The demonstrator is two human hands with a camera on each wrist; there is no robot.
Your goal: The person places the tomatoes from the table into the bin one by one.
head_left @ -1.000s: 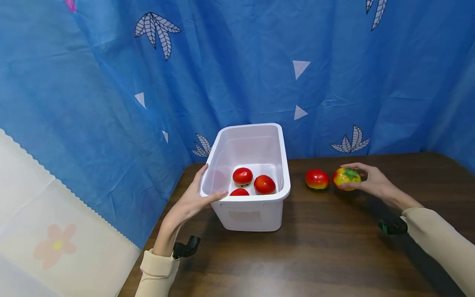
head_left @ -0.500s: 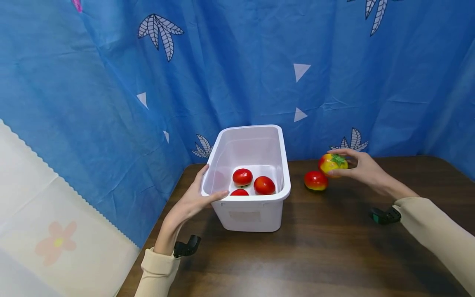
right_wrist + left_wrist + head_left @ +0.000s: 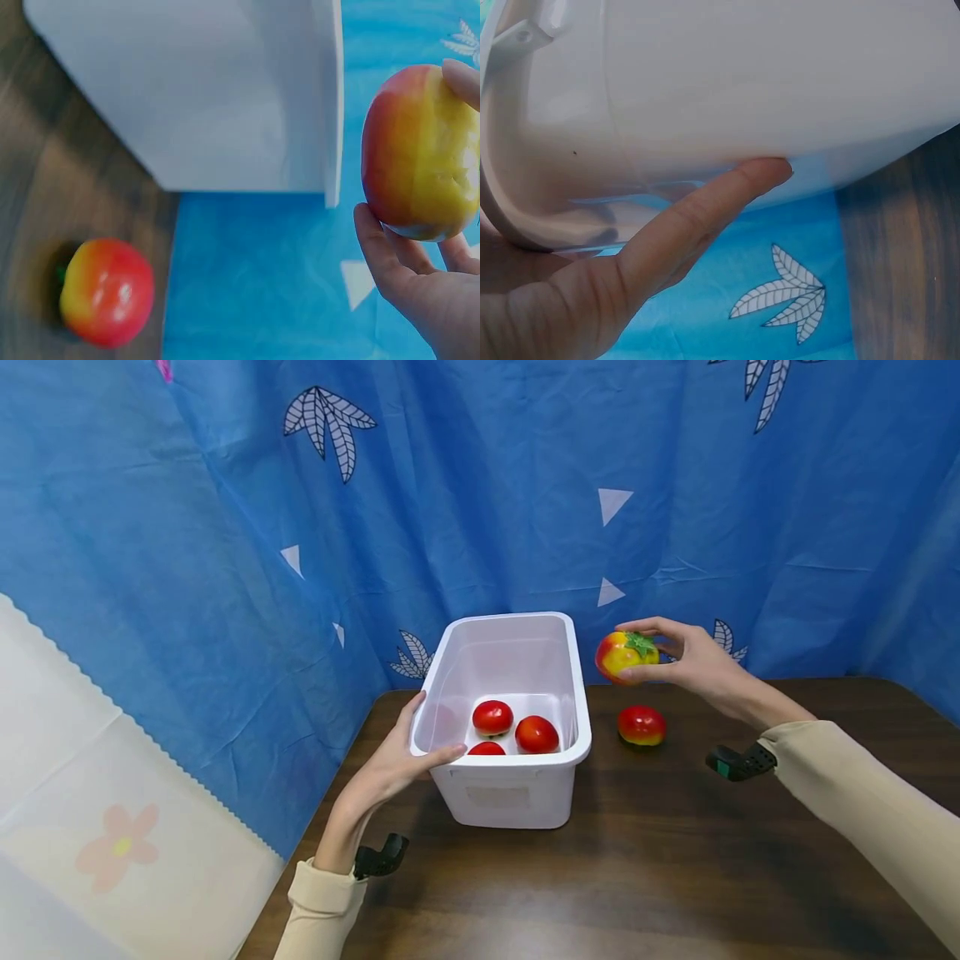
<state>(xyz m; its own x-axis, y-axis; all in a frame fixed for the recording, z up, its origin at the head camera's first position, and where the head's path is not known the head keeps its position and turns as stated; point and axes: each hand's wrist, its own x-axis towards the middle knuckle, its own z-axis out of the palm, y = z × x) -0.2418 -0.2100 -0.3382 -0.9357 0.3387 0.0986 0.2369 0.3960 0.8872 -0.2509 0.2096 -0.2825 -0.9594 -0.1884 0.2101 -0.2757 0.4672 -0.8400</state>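
My right hand (image 3: 697, 664) holds a red-and-yellow tomato (image 3: 626, 656) with a green leafy top, thumb and fingers on opposite sides of it. In the head view it is raised above the table, right of the white plastic bin (image 3: 517, 793). The right wrist view shows the held tomato (image 3: 420, 157) near the bin's rim, outside it. My left hand (image 3: 390, 760) grips the bin's front left corner, thumb over the front rim. In the left wrist view a straight finger (image 3: 697, 217) lies along the outer wall. Several red tomatoes (image 3: 492, 717) lie inside the bin, one partly hidden by the front rim.
One more red-and-yellow tomato (image 3: 642, 726) lies on the dark wooden table (image 3: 645, 860), right of the bin. A blue curtain (image 3: 487, 485) with leaf prints hangs right behind the table. Pale flowered cloth (image 3: 112, 827) is at the left.
My right hand has lifted the tomato off the table and carried it left, past and above the other tomato, toward the bin. The left hand stays on the bin's corner.
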